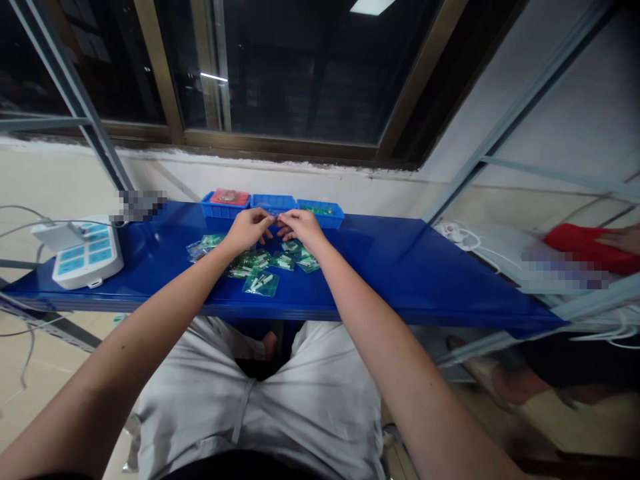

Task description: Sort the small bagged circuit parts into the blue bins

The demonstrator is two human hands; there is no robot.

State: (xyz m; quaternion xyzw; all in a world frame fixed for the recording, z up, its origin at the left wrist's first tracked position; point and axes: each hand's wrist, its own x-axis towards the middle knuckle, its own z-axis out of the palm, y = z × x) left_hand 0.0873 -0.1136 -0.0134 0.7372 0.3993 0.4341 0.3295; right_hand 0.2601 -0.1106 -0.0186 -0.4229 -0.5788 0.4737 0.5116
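My left hand (249, 228) and my right hand (303, 227) meet over the far side of the blue table, fingertips nearly touching. Both pinch a small clear plastic bag (275, 214); its contents are too small to make out. Below and between my forearms lies a loose pile of small green-tinted packets (254, 260) with white pieces inside. One such packet (261, 283) lies nearest the table's front edge. Just behind my hands stand a blue bin (273, 199) in the middle and a right-hand blue bin (334, 219) holding green packets.
At the left, a third blue bin (213, 210) holds a red item (230, 197). A white power strip (90, 257) with a plugged-in adapter sits on the table's left end. Grey metal posts flank the blue table (390, 267). At the right, another person's hand (623, 239) touches a red object (590, 248).
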